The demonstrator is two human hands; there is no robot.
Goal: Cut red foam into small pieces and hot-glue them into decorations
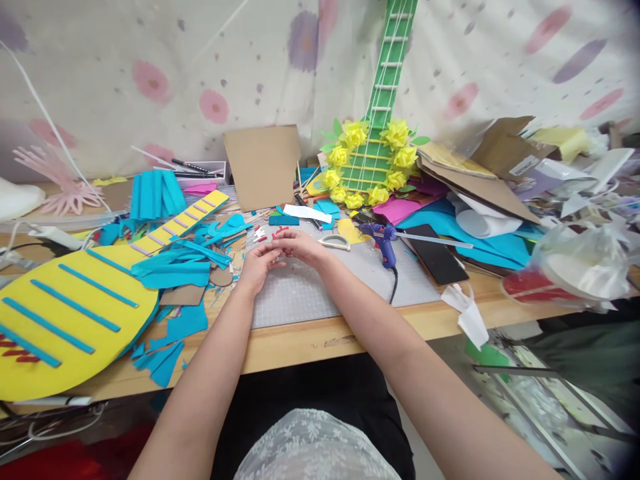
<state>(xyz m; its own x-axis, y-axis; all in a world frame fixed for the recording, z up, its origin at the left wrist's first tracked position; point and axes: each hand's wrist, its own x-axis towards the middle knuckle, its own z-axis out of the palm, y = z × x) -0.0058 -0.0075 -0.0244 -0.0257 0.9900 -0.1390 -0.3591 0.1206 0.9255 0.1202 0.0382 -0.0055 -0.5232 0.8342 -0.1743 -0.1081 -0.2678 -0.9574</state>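
My left hand (259,265) and my right hand (300,248) meet above the grey cutting mat (310,293). Both have their fingertips pinched together; whatever sits between them is too small or hidden to name. Small red pieces (281,231) and small white pieces (260,233) lie just beyond the fingers. Right of my right hand are a white-handled tool (335,242) and a blue glue gun (384,243) with a clear glue stick (435,239) in its back. A white strip (307,213) lies behind the hands.
At left lies a yellow guitar-shaped cutout (75,320) with blue strips, beside blue paper scraps (175,270). A green guitar (375,147) with yellow paper flowers leans at the back. Cardboard (263,167) stands behind the mat. A phone (434,253) and a red bucket (535,287) are at right.
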